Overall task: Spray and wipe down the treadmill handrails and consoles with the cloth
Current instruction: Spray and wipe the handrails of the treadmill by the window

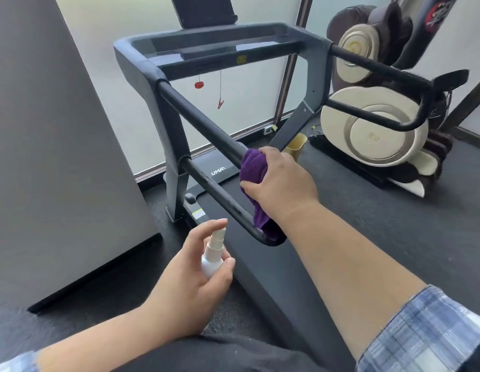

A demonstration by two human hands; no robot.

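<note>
Treadmill (206,52) on dark carpet (394,224), frosted window (247,103), massage chair (373,124) beside

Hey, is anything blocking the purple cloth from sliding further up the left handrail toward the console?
Nothing visible does. The right hand grips the purple cloth around the left handrail, and the bar above it runs bare up to its joint with the console. The left hand holds the spray bottle lower down, apart from the rail.

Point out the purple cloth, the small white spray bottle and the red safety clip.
purple cloth (253,163): head view, on the bunched part wrapped over the handrail.
small white spray bottle (211,260): head view, on its body.
red safety clip (220,104): head view, on the clip hanging below the console.
</note>
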